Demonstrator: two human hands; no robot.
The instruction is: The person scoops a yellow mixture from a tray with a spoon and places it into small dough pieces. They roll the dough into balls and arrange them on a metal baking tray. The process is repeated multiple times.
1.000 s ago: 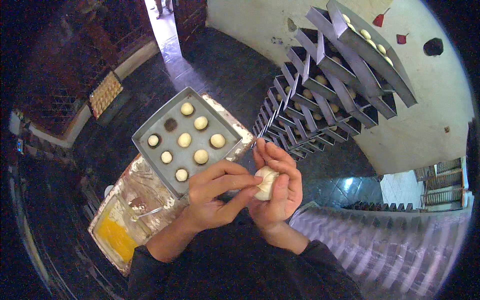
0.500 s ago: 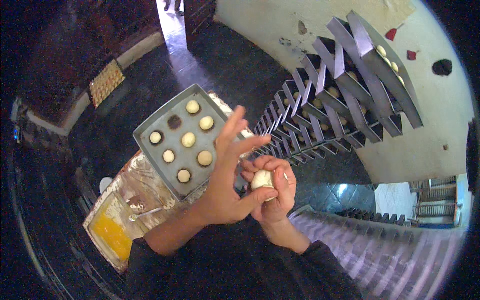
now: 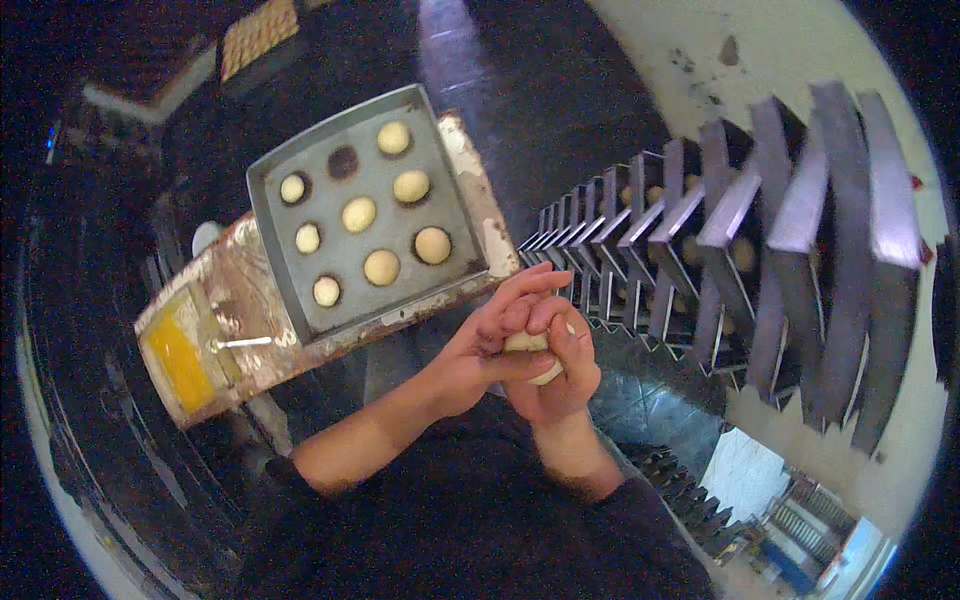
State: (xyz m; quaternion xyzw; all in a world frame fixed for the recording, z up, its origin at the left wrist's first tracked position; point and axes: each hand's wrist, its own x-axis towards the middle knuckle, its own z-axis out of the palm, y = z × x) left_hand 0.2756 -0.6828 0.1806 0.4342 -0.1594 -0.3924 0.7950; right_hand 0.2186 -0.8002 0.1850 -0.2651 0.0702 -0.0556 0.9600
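Note:
A pale dough ball [image 3: 527, 342] is in front of my body, partly hidden by fingers. My right hand [image 3: 562, 375] cups it from the right, its fingers curled round it. From the left, my left hand [image 3: 470, 350] closes in, thumb laid across the dough and fingers overlapping those of the right hand. Ahead to the left, a square grey metal baking tray [image 3: 330, 220] bears several round dough balls [image 3: 359, 214], spaced apart, most ringed by dark marks. One dark round spot [image 3: 342, 162] near its far side has no ball on it.
The tray stands on a worn, flour-stained table [image 3: 240, 290]. At its left end are a rectangular container of something yellow [image 3: 178, 360] and a pale-handled utensil [image 3: 245, 343]. Stacked metal trays [image 3: 720, 230] holding dough balls rise on the right. A bumpy yellowish tray [image 3: 258, 38] lies far left.
My left hand has come down from raised, spread fingers to close against the dough and my right hand. The view has turned, so the baking tray and table sit higher in it.

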